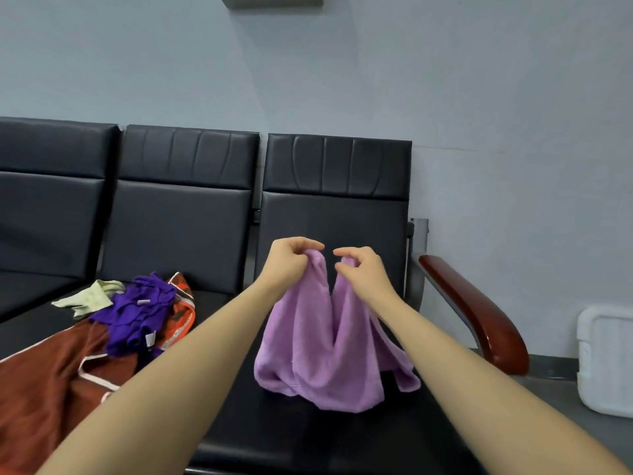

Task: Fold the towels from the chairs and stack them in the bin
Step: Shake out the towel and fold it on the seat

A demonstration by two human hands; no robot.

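A lilac towel [322,351] hangs above the right black chair seat [308,437], its lower folds resting on the seat. My left hand [291,260] pinches one upper corner of it. My right hand [363,270] pinches the other upper corner, close beside the left. On the middle seat lies a heap of more towels: a dark purple one [137,313], a pale green one [92,298], an orange patterned one [181,313] and a brown one with pale trim [44,389]. A white bin [606,358] stands on the floor at the far right.
Three joined black padded chairs [181,200] stand against a grey wall. A reddish-brown armrest [479,310] closes the right end of the row, between the right seat and the bin. Grey floor shows beside the bin.
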